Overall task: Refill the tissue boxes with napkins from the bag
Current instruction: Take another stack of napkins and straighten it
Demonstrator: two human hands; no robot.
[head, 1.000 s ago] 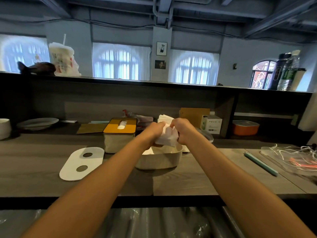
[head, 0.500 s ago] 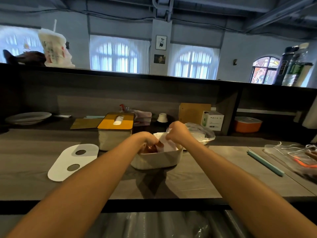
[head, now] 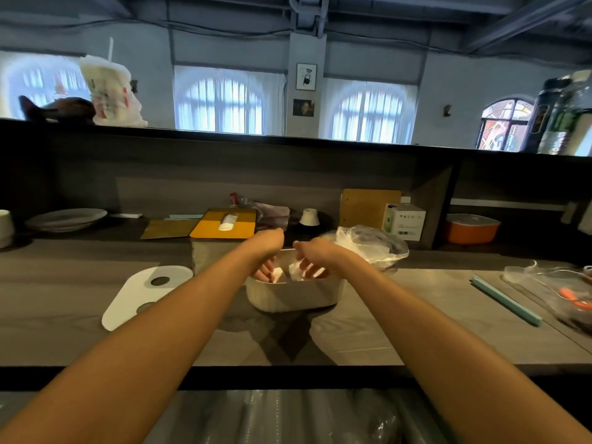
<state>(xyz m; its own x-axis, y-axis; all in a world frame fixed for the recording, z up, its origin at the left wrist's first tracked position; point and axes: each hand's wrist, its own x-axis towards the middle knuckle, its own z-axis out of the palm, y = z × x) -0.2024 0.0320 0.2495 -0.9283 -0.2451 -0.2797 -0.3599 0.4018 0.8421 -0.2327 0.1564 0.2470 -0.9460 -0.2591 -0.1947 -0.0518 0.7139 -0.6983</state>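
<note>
An open white tissue box stands mid-counter with white napkins inside. My left hand and my right hand both reach down into it, fingers extended and touching the napkins, the right hand's fingers spread. The box's white lid, with two holes, lies flat on the counter to the left. Behind it on the left is a second tissue box with an orange lid, a napkin poking out of its slot. The clear plastic napkin bag lies behind the open box on the right.
A plate and a white cup are at the far left. A small white carton and an orange container stand under the right shelf. A teal stick and a plastic bag with cables lie at the right.
A second ago both hands gripped a stack of napkins above the box. They lowered it inside, and their fingers have now opened out over the napkins.
</note>
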